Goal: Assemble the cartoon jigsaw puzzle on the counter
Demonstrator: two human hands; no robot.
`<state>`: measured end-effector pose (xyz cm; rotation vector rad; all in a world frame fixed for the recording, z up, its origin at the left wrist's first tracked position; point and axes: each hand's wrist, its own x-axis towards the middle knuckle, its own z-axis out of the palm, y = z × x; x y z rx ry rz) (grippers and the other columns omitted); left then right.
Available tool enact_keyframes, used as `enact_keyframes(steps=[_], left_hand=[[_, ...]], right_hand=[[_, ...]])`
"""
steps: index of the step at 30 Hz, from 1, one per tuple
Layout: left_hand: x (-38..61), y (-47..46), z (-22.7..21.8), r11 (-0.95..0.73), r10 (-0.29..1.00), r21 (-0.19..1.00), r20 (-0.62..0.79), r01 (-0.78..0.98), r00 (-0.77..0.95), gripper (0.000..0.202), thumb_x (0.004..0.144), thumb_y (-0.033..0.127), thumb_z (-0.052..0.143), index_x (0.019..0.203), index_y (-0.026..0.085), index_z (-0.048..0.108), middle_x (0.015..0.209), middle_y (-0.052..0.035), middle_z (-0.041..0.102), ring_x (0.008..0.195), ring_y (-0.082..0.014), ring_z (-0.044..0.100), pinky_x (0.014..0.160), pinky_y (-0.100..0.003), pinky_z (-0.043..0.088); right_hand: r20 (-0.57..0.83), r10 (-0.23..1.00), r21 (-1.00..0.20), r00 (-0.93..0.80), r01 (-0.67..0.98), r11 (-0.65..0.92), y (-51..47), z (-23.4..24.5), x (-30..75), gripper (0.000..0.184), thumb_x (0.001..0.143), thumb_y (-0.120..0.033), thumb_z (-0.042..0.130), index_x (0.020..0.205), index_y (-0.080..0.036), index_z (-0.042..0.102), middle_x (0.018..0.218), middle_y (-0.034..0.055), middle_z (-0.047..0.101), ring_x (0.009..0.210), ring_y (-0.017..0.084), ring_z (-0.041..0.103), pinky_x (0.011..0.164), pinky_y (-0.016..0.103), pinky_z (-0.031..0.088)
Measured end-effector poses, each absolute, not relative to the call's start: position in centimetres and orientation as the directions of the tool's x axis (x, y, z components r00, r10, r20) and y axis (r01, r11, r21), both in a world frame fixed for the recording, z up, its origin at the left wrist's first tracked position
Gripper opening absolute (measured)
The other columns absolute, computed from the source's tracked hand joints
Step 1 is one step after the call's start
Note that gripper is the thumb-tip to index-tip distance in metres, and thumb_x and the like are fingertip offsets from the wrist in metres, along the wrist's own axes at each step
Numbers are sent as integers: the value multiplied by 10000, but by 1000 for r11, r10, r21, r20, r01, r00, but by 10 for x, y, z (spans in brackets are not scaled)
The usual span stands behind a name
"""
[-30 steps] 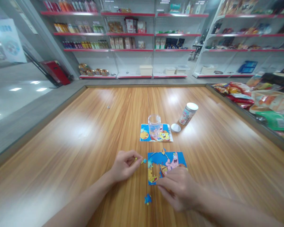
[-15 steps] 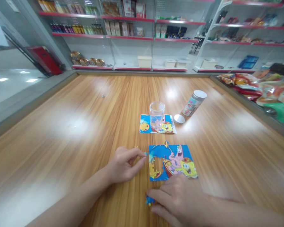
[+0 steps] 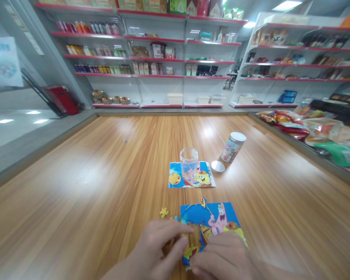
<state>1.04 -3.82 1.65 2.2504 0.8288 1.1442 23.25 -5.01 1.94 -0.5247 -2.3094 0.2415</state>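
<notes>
A partly assembled jigsaw puzzle (image 3: 196, 212) with cartoon figures on blue lies on the table, with a gap in its left half showing wood. My left hand (image 3: 160, 247) is over its left edge; the index finger and thumb are bent but apart, nothing visible between them. Over the lower part, my right hand (image 3: 224, 254) has curled fingers, their tips at the lower left corner on what looks like a puzzle piece, mostly hidden. A loose yellow piece (image 3: 163, 212) lies left of the puzzle. Another piece (image 3: 203, 202) sits at the top edge.
Beyond the puzzle, a clear jar (image 3: 189, 167) stands on a picture sheet (image 3: 175, 183) of the same design. Right of it are a round lid (image 3: 217, 167) and a printed can (image 3: 233, 147). Snack bags (image 3: 294, 128) lie past the right edge; shelves (image 3: 157, 76) stand behind.
The view has tilted up, so the table appears lower. My left hand has come rightward over the puzzle's left edge. My right hand has moved from below the puzzle onto its lower edge.
</notes>
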Motion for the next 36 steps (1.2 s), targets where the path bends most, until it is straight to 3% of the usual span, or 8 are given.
enact_keyframes(steps=[3, 8, 14, 21, 24, 30, 33, 36], left_hand=[[20, -43, 11, -691, 648, 703, 498, 170, 577, 126, 936, 182, 541, 973, 194, 661, 732, -51, 653, 649, -153, 614, 542, -254, 469], [20, -42, 3, -637, 726, 747, 497, 191, 476, 114, 940, 228, 591, 1015, 189, 667, 794, -65, 677, 713, -156, 634, 617, -249, 496], [17, -43, 5, -804, 594, 435, 596, 405, 540, 184, 941, 123, 516, 795, 162, 621, 664, -28, 555, 577, -138, 512, 510, -267, 344], [12, -43, 15, -859, 453, 126, 639, 497, 621, 220, 942, 126, 513, 743, 162, 601, 603, -8, 506, 505, -158, 411, 477, -323, 236], [12, -44, 16, -846, 467, 123, 641, 520, 609, 225, 931, 109, 521, 723, 165, 585, 598, -4, 502, 509, -152, 422, 483, -313, 244], [14, -42, 16, -830, 476, 115, 656, 546, 586, 166, 882, 77, 565, 746, 172, 579, 609, 1, 523, 509, -146, 446, 476, -292, 297], [15, -42, 18, -822, 494, 158, 677, 547, 546, 134, 835, 53, 560, 890, 154, 628, 677, -19, 586, 543, -153, 513, 479, -275, 366], [15, -42, 17, -812, 529, 232, 680, 536, 508, 264, 829, 74, 560, 1080, 124, 626, 793, -57, 644, 634, -168, 600, 526, -268, 451]], right_hand=[[656, 495, -352, -570, 349, 868, -45, 27, 235, 151, 1021, -209, 500, 950, -164, 625, 671, 4, 661, 544, 125, 596, 508, 274, 422], [667, 521, -395, -533, 339, 854, -44, 26, 232, 96, 996, -188, 542, 971, -171, 633, 797, 20, 721, 681, 124, 673, 617, 253, 503], [640, 567, -464, -519, 328, 823, -43, 23, 226, 314, 995, -464, 557, 986, -166, 656, 813, 47, 721, 714, 143, 682, 612, 254, 506], [597, 660, -576, -457, 328, 749, -40, 21, 221, 234, 935, -402, 650, 915, -169, 651, 747, 24, 676, 658, 128, 625, 593, 249, 459], [582, 672, -586, -458, 337, 737, -40, 19, 220, 80, 863, -216, 685, 914, -173, 642, 759, 14, 674, 664, 118, 614, 605, 238, 453], [559, 709, -612, -431, 363, 703, -42, 16, 221, 193, 869, -116, 589, 1039, -203, 615, 728, -17, 638, 615, 115, 577, 581, 236, 441], [554, 735, -631, -392, 378, 677, -44, 18, 222, 261, 848, -95, 590, 1078, -218, 589, 768, -19, 649, 654, 117, 597, 637, 232, 472], [529, 741, -643, -414, 374, 668, -45, 21, 224, 324, 838, -68, 591, 1117, -233, 583, 855, -7, 681, 763, 129, 643, 718, 234, 499]])
